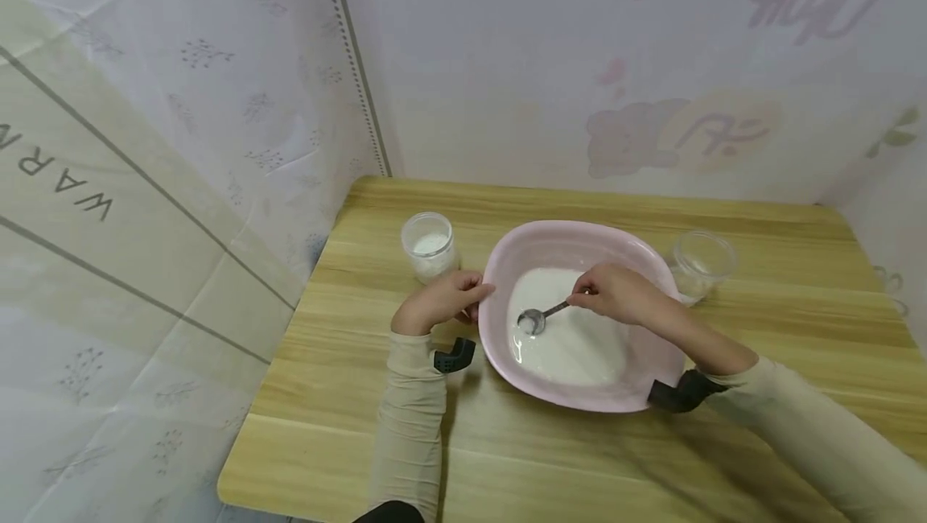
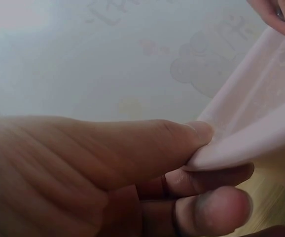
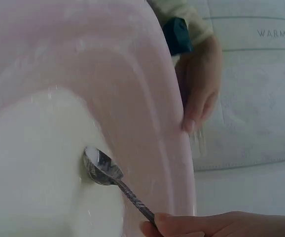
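A pink plastic basin (image 1: pixel 500 362) holds a white liquid (image 1: pixel 579 354). My left hand (image 1: pixel 445 299) pinches its left rim, thumb on top and fingers beneath, as the left wrist view shows. In my right hand (image 1: pixel 615 291) is the handle of a metal spoon (image 1: pixel 532 322), reaching in over the basin. The spoon's bowl (image 3: pixel 101 167) sits at the liquid's surface with a little white stuff in it. Just behind my left hand stands a clear jar (image 1: pixel 429 245) partly filled with white powder.
A second clear jar (image 1: pixel 702 261) stands right of the basin, partly hidden behind it. Everything rests on a wooden table (image 1: pixel 326 394). A printed fabric wall (image 1: pixel 507 88) rises along the table's back edge. Dark wrist cameras (image 1: pixel 455 356) hang below both forearms, one overlapping the basin's rim.
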Tool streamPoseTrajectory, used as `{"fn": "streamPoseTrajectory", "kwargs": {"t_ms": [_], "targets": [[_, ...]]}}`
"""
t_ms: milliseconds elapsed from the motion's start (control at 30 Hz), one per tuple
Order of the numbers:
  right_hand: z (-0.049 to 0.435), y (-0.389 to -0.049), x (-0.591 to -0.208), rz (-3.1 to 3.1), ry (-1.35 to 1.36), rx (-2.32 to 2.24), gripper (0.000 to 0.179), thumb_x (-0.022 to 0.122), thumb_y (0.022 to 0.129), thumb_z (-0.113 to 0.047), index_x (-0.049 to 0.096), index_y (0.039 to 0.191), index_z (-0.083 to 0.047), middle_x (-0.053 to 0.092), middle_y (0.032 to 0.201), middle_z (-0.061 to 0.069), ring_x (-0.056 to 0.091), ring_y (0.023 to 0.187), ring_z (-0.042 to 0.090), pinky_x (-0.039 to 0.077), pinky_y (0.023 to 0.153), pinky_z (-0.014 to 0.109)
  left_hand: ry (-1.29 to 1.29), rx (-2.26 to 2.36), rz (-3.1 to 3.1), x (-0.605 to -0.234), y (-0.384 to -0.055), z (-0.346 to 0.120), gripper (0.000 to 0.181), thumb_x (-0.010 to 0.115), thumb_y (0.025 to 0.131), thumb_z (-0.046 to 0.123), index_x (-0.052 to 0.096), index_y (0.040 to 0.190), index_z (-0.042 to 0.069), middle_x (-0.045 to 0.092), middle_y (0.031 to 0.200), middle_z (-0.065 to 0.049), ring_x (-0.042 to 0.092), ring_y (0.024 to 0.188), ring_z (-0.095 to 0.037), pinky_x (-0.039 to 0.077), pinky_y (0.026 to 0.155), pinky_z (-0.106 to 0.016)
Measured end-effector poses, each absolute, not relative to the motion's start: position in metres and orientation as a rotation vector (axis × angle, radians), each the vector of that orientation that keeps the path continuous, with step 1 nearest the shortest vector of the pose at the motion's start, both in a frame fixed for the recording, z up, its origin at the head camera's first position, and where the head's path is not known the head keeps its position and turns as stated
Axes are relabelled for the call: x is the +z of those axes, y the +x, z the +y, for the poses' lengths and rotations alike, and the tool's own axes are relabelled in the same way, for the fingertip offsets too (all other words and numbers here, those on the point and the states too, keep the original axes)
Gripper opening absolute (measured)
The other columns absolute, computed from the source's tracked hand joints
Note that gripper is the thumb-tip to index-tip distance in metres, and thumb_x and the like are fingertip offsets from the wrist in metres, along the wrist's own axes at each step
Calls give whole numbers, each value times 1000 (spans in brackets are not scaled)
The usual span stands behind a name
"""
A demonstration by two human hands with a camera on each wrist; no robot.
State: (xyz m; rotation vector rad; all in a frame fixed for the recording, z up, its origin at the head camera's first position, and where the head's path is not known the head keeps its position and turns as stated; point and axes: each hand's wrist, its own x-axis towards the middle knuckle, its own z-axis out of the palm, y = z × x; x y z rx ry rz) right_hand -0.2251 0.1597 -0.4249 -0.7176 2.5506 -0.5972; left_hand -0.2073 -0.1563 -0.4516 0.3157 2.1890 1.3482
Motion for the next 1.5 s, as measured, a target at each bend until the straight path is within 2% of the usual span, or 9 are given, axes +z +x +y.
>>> {"fn": "streamPoseTrajectory", "kwargs": {"t_ms": [233,567,667,767,1000,1200,1500], "targets": [[197,-239,-410,2502,-626,-587,20,68,101,-23,79,91,-9,50,60,-7,41,54,9,35,51,24,311,1342,2190,-446,-208,-154,30,55,109,30,62,96,4,62,79,-11,65,77,-20,63,80,-43],[240,-240,-397,2464,-602,-531,18,70,98,-20,81,92,-6,67,72,-4,46,61,9,40,56,24,308,1337,2184,-450,-207,-157,30,55,109,30,62,95,6,63,79,-9,64,77,-18,63,79,-40],[236,-239,-396,2443,-622,-537,19,70,99,-22,80,92,-7,68,74,-4,47,62,9,41,57,23,306,1338,2185,-451,-208,-159,30,54,110,29,62,95,5,62,77,-6,63,75,-16,63,78,-39],[230,-242,-397,2427,-611,-560,20,69,100,-23,80,94,-7,63,69,-4,48,60,9,41,56,24,306,1346,2191,-451,-208,-160,29,54,110,29,62,95,5,60,75,-3,62,74,-14,63,77,-38],[217,-245,-402,2378,-623,-598,21,69,100,-24,79,95,-7,49,59,-7,44,55,8,38,53,24,321,1356,2189,-451,-209,-155,29,55,109,28,63,95,4,61,76,-6,64,75,-16,62,76,-36],[194,-243,-408,2328,-646,-625,21,69,100,-23,80,96,-6,46,56,-7,39,54,8,36,54,23,319,1352,2188,-451,-210,-155,29,54,109,28,65,100,4,63,78,-7,64,76,-16,63,77,-37],[158,-227,-420,2216,-657,-639,19,70,100,-25,81,97,-9,44,56,-8,36,54,8,32,52,22,313,1344,2184,-451,-211,-156,29,55,109,28,62,94,5,63,79,-11,64,76,-18,64,79,-42]]}}
